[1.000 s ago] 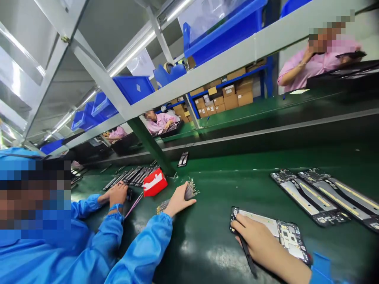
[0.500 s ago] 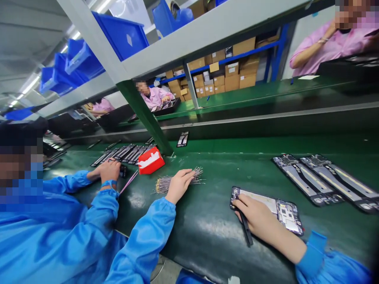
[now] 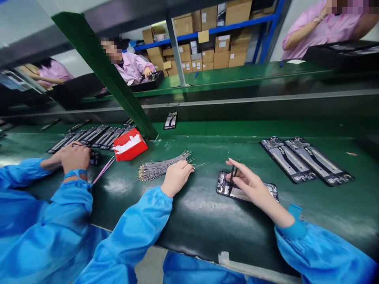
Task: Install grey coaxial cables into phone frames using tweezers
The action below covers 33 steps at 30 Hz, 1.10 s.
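Note:
My left hand (image 3: 177, 177) is at the right end of a bundle of thin grey cables (image 3: 156, 169) with small golden ends. Its fingers are pinched together, and one thin cable pokes out past the fingertips. In my right hand (image 3: 248, 183) is a pair of black tweezers (image 3: 232, 179), held nearly upright between thumb and fingers. Below them lies an opened phone (image 3: 222, 182), flat on the green bench, its circuit boards showing. The hand hides much of the phone's middle.
Two more opened phones (image 3: 287, 159) lie to the right. A red box (image 3: 130, 152) with white torn edges stands left of the cables. Beside it a co-worker's hands (image 3: 75, 157) work near a row of phones (image 3: 97, 136). A green post (image 3: 118, 86) rises behind.
The view has shifted. My left fingers have closed at the cable ends. In my right hand the tweezers have swung from slanting toward me to nearly upright over the phone.

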Each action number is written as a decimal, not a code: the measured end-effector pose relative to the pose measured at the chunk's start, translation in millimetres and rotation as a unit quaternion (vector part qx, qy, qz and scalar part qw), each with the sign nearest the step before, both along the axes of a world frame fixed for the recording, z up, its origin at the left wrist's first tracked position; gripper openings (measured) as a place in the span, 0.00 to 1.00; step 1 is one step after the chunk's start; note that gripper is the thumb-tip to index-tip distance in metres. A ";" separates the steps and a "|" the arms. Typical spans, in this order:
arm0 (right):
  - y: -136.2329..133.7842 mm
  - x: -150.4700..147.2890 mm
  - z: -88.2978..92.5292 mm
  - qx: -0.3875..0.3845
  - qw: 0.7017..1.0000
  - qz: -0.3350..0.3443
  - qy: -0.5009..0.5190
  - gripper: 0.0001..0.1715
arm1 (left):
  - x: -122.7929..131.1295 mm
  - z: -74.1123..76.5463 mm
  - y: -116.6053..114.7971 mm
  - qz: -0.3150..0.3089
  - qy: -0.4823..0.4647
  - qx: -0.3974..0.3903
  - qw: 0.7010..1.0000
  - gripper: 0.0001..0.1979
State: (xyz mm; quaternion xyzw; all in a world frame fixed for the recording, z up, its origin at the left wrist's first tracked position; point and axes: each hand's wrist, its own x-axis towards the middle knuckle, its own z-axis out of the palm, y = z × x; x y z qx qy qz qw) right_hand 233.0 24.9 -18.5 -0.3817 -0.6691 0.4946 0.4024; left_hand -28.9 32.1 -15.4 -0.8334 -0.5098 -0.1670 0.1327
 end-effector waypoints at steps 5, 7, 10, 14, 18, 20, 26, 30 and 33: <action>-1.9 -6.9 7.2 0.035 0.993 -0.102 0.039 0.38 | -2.8 5.6 -3.3 -0.004 -0.002 0.017 1.000 0.11; -3.7 -8.6 9.0 0.050 0.989 -0.132 0.043 0.44 | 2.7 5.7 -7.8 -0.012 -0.007 -0.002 1.000 0.11; -6.5 -9.3 8.5 0.059 0.987 -0.146 0.017 0.30 | 11.4 4.0 -13.8 -0.030 -0.013 -0.046 0.998 0.10; -9.2 -10.6 4.5 0.103 0.985 -0.121 -0.065 0.04 | 17.4 2.5 -17.9 -0.055 -0.011 -0.073 0.996 0.11; -8.6 -11.4 4.2 0.117 0.980 -0.068 -0.145 0.04 | 23.0 3.6 -22.8 -0.102 -0.017 -0.078 0.992 0.11; -8.0 -11.2 4.9 0.107 0.978 -0.051 -0.173 0.05 | 26.8 3.8 -25.7 -0.123 -0.009 -0.075 0.990 0.11; -7.6 -13.1 3.3 0.056 0.986 -0.068 -0.141 0.04 | 32.7 1.4 -27.6 -0.137 0.005 -0.082 0.987 0.13; -6.5 -14.3 1.5 0.039 0.987 -0.084 -0.134 0.05 | 32.4 0.5 -27.4 -0.134 0.003 -0.088 0.987 0.13; -6.0 -14.6 1.1 0.022 0.985 -0.090 -0.144 0.05 | 32.7 0.3 -27.7 -0.130 0.001 -0.093 0.987 0.12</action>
